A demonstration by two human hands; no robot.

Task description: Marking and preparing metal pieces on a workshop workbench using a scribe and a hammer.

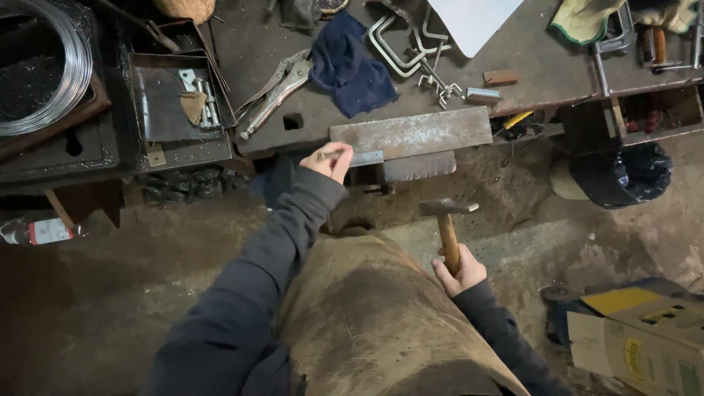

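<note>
- The left hand (pixel 328 161) pinched a thin metal strip (pixel 359 157) flat against the steel block (pixel 411 133) at the bench edge — best kept seated there.
- The right hand (pixel 458 273) gripped a wooden-handled hammer (pixel 447 220), held low, well apart from the strip; a square, controlled blow clear of the fingers looked wise.

Landmark: flat steel plate (pixel 411 133) on the bench edge. Thin metal piece (pixel 357 157) below its left end: near end hidden inside left hand (pixel 328 161), shape unclear. Hammer (pixel 446 229) below the plate: handle butt covered by right hand (pixel 458 273). Wire coil (pixel 55 73) far left of it, cut by frame edge. Cardboard box (pixel 645 341) lower right, cropped. Small hardware (pixel 199 99) left of the plate, too small to identify.
</note>
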